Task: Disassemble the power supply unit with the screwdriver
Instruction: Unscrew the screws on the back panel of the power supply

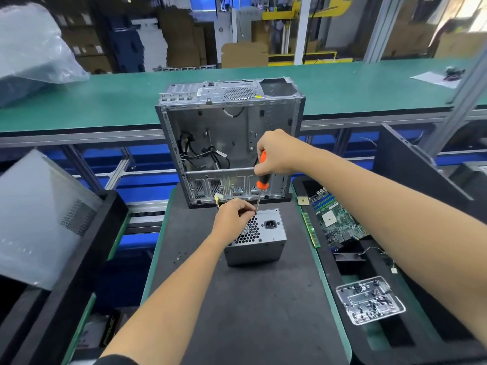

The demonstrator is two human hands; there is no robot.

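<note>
Covering the bench, dark mat [263, 299], green worktop [105, 101], warehouse boxes [179, 46] behind

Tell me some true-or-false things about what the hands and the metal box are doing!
1. The right hand grips the orange screwdriver. True.
2. The power supply unit sits inside the computer case. False: it rests on the black mat, in front of the case.
3. The left hand rests on the unit by the screwdriver tip. True.
4. The motherboard lies left of the unit. False: it lies to the right.
5. The case is full of parts. False: only some cables show inside.
</note>
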